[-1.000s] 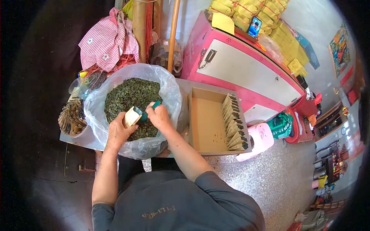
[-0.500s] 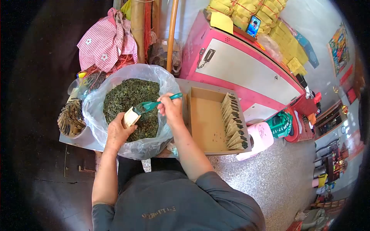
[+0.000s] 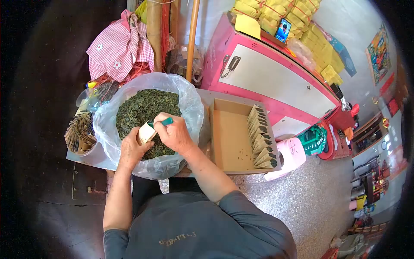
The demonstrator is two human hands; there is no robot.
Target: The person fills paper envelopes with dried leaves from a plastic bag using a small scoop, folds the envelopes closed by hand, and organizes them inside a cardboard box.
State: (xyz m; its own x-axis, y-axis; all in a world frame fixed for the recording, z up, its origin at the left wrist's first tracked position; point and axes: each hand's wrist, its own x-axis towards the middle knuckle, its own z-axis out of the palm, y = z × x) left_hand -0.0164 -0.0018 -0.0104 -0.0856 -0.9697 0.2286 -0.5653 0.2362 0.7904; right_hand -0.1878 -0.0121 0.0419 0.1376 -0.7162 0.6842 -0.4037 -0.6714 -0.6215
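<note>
My left hand (image 3: 132, 147) grips a small pale paper packet (image 3: 147, 132), its mouth tilted up and to the right. In my right hand (image 3: 174, 134) is a green scoop (image 3: 167, 121); its handle end pokes out past my fingers. The scoop's front end is at the packet's mouth, mostly hidden by my fingers, so I cannot tell what it carries. Both hands are over a heap of dried dark-green leaves (image 3: 146, 103) inside a clear plastic bag (image 3: 193, 99).
Right of the bag, a shallow cardboard box (image 3: 228, 138) has a row of leaf-filled paper packets (image 3: 261, 138) along its right side. A tub (image 3: 88, 150) of folded paper packets (image 3: 79, 131) stands at the left. Behind is a pink cabinet (image 3: 241, 82) with a phone (image 3: 283, 30) on top.
My right hand has moved left and closer to the packet, and the scoop has gone from beside the packet to its mouth at a steeper angle. My left hand has barely moved.
</note>
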